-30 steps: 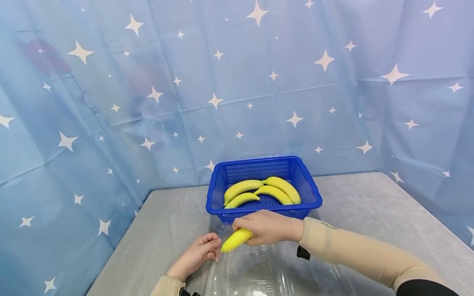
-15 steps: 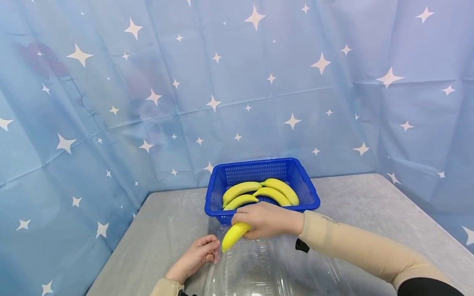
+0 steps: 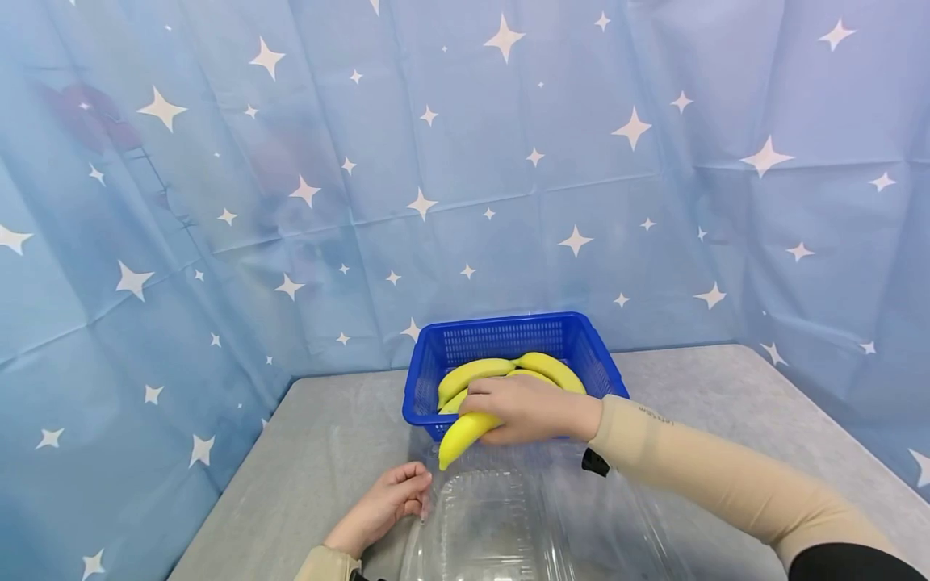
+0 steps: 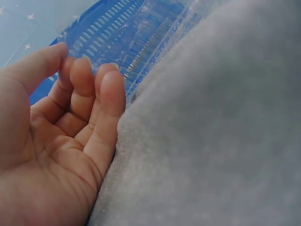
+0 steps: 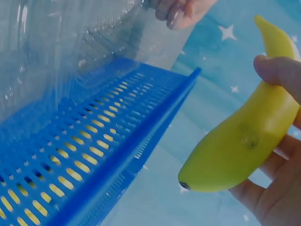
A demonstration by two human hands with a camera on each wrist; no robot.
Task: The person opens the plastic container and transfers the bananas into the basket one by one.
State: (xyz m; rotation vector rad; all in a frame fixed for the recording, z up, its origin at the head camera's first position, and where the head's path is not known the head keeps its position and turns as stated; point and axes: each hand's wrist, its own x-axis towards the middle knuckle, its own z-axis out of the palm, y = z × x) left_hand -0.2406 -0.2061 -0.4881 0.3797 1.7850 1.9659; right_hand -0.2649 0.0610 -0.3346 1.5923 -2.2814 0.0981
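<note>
My right hand (image 3: 526, 410) grips a yellow banana (image 3: 465, 437) just above the front rim of the blue basket (image 3: 420, 415). In the right wrist view, thumb and fingers curl round this banana (image 5: 235, 146), leaving its dark tip free. Several other bananas (image 3: 475, 371) lie in the basket, some partly hidden by the hand. A clear plastic container (image 3: 494, 516) with a ribbed panel stands in front of the basket. My left hand (image 3: 388, 500) pinches its left edge with curled fingers; in the left wrist view, this hand (image 4: 70, 127) partly hides the contact.
The grey table (image 3: 305, 452) ends at a blue star-patterned curtain (image 3: 363, 202) behind and to both sides. The basket stands near the table's back edge. Clear plastic (image 3: 617, 516) extends rightward from the container, under the right forearm.
My right hand has lifted the banana up and away from the clear container toward the basket, and now covers part of the bananas there. The left hand has stayed in place.
</note>
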